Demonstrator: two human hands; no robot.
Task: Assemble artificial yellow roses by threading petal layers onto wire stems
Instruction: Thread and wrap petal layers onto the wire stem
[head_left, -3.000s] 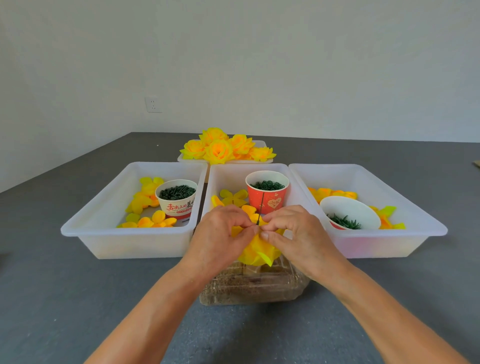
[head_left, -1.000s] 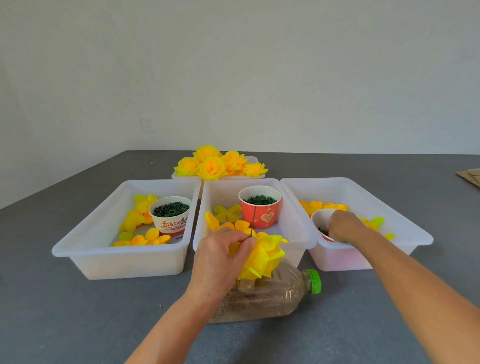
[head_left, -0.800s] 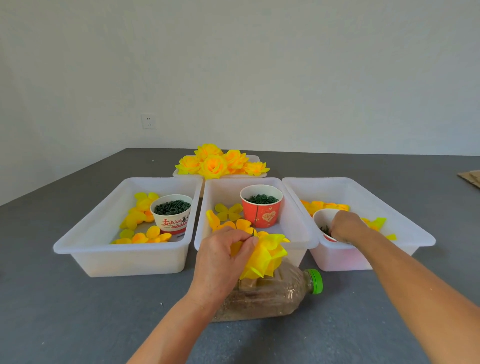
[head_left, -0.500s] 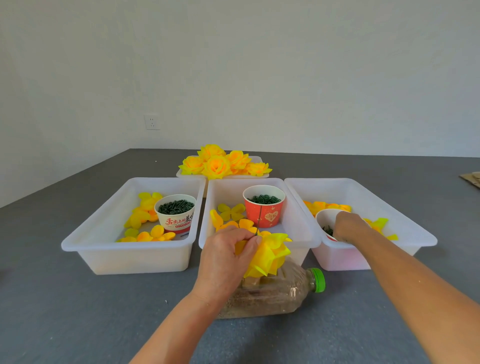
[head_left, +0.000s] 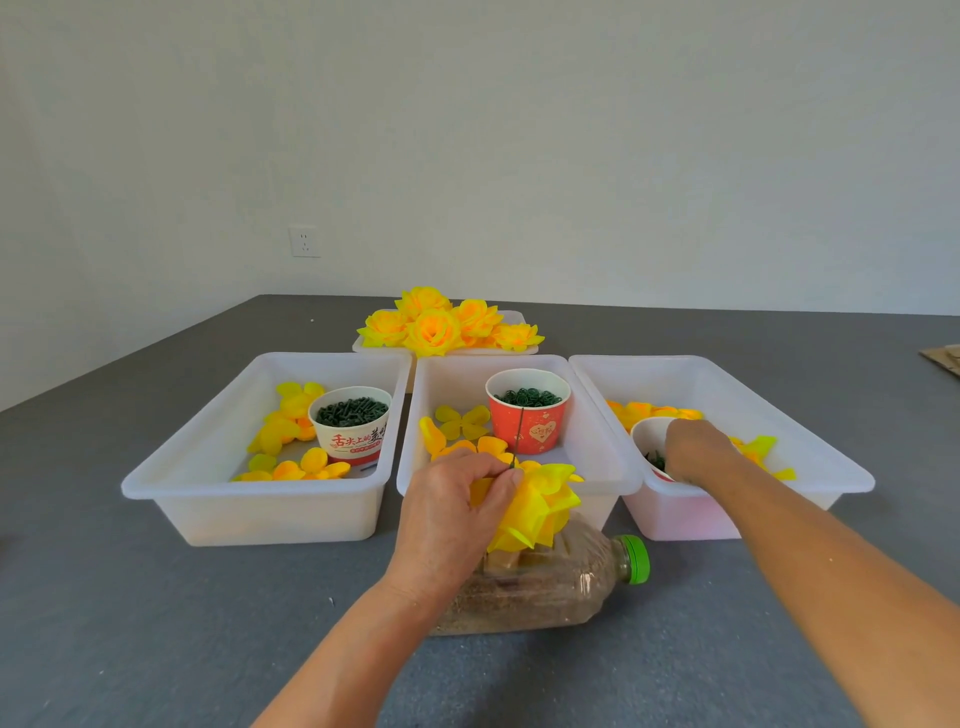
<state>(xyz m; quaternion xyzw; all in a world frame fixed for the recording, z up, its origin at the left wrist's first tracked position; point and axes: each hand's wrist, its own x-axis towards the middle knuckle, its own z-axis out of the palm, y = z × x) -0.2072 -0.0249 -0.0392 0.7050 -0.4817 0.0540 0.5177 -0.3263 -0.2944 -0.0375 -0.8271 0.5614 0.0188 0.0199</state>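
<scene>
Across the middle of the frame, three white tubs (head_left: 270, 514) sit on the grey desk (head_left: 156, 623). At lower centre lies a plastic bottle (head_left: 545, 592). Just above it, the left hand (head_left: 457, 514) pinches a half-built yellow rose (head_left: 540, 506) and its wire stem (head_left: 518, 436). At right, the right hand (head_left: 693, 449) dips into a white cup (head_left: 647, 431); its grip cannot be told.

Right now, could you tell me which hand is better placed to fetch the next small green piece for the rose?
The right hand: it is already reaching into the white cup of green pieces in the right tray. The left hand is busy holding the half-built rose on its wire stem.
</scene>
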